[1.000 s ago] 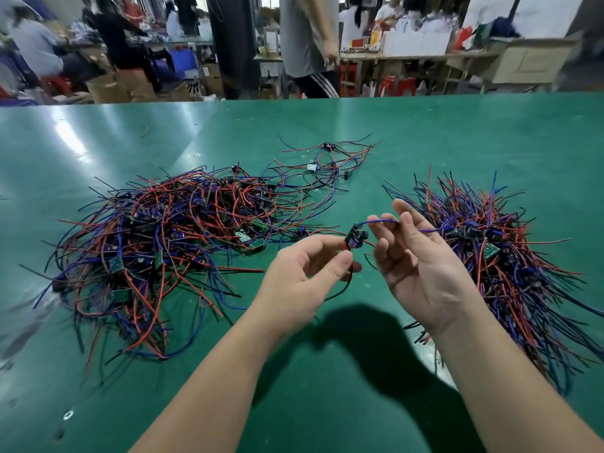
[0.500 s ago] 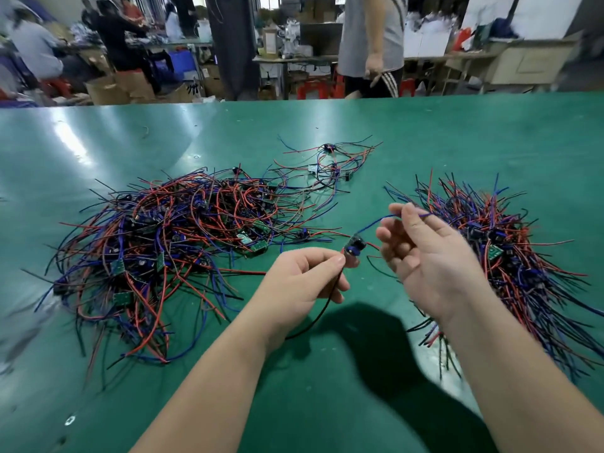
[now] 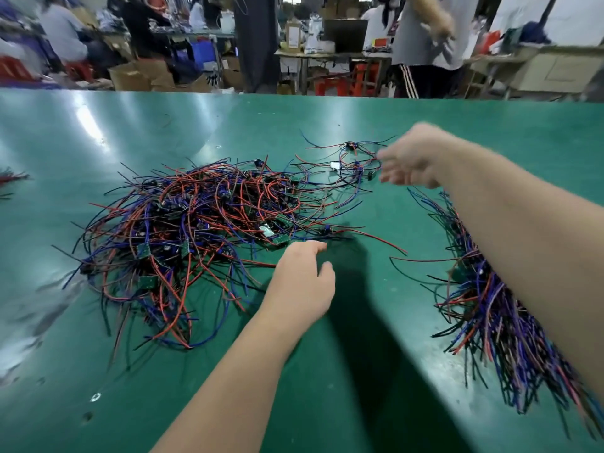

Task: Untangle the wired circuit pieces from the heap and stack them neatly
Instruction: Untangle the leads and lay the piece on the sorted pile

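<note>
A tangled heap of red, blue and black wired circuit pieces lies at the left of the green table. A neater stack of the same pieces runs along the right, partly under my right forearm. A small loose clump sits further back. My left hand hovers at the heap's near right edge, fingers loosely curled, holding nothing that I can see. My right hand, blurred by motion, reaches out beside the small clump with fingers extended.
A stray wire bundle pokes in at the far left edge. Beyond the table's far edge stand a person, work benches, red stools and cardboard boxes.
Both hands have let go of the single piece held between them. My right hand has swung forward to the far small clump, and my left hand has moved toward the heap.
</note>
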